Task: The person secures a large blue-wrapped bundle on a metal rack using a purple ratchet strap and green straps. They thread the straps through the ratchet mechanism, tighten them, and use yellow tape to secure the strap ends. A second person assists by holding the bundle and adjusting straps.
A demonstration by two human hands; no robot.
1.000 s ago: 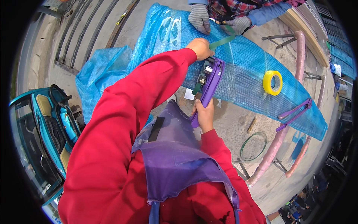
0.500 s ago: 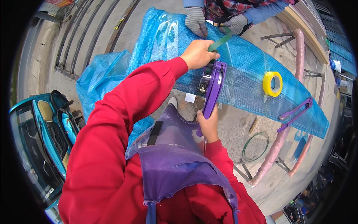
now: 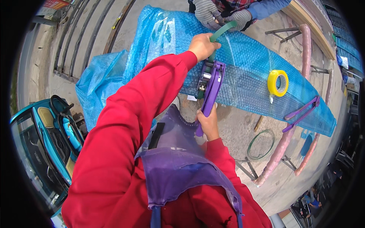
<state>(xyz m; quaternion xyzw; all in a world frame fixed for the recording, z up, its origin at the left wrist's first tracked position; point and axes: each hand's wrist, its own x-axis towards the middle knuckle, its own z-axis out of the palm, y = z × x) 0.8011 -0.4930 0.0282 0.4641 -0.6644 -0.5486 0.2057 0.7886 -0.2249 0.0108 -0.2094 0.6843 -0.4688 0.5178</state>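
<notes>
A long tapered bundle in blue bubble wrap [image 3: 251, 57] lies across in front of me. Over it runs a green strap [image 3: 224, 30], pinched in my left hand [image 3: 204, 47], its free end curving up toward the far side. Below that hand, a purple strapping tensioner [image 3: 213, 85] rests against the bundle's near edge, with the strap leading into its metal head. My right hand [image 3: 208, 121] is wrapped round the tensioner's handle. A yellow-cored roll of clear tape [image 3: 277, 83] and a purple long-handled tool [image 3: 302, 114] lie on the bundle to the right.
Across from me, a co-worker's gloved hands [image 3: 238, 18] are at the bundle's far edge. Pink-wrapped trestle bars [image 3: 275, 159] support its right part. A green strap coil [image 3: 261, 144] lies on the floor. Metal bars [image 3: 81, 41] and a blue vehicle [image 3: 47, 133] are at left.
My left hand has moved slightly up with the strap. The tensioner and my right hand have shifted a little left. The co-worker's gloved hands have come closer together.
</notes>
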